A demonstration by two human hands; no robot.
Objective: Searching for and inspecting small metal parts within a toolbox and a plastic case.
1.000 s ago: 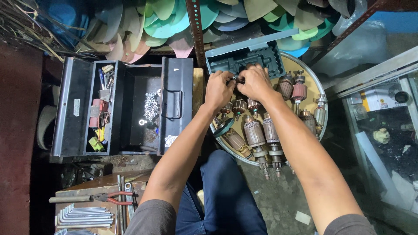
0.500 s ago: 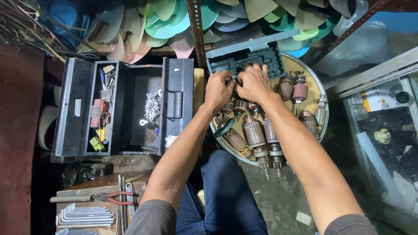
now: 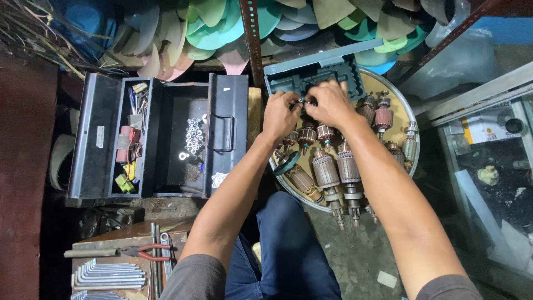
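My left hand point(image 3: 281, 114) and my right hand point(image 3: 330, 104) meet over the far side of a round tray point(image 3: 412, 119), fingers pinched together on a small metal part point(image 3: 304, 102) that they mostly hide. Under and around them lie several motor armatures point(image 3: 325, 169) with copper windings and steel shafts. A teal plastic tool case point(image 3: 308, 75) lies just beyond my fingers at the tray's far edge.
An open black metal toolbox point(image 3: 222, 136) with nuts and small parts stands to the left. Red-handled pliers point(image 3: 145, 252) and a row of hex keys point(image 3: 108, 273) lie at lower left. Coloured fan blades point(image 3: 233, 28) are stacked at the top. A glass cabinet point(image 3: 488, 161) stands at right.
Both hands stay together on the small part over the tray, shifting only slightly. Nothing else has moved.
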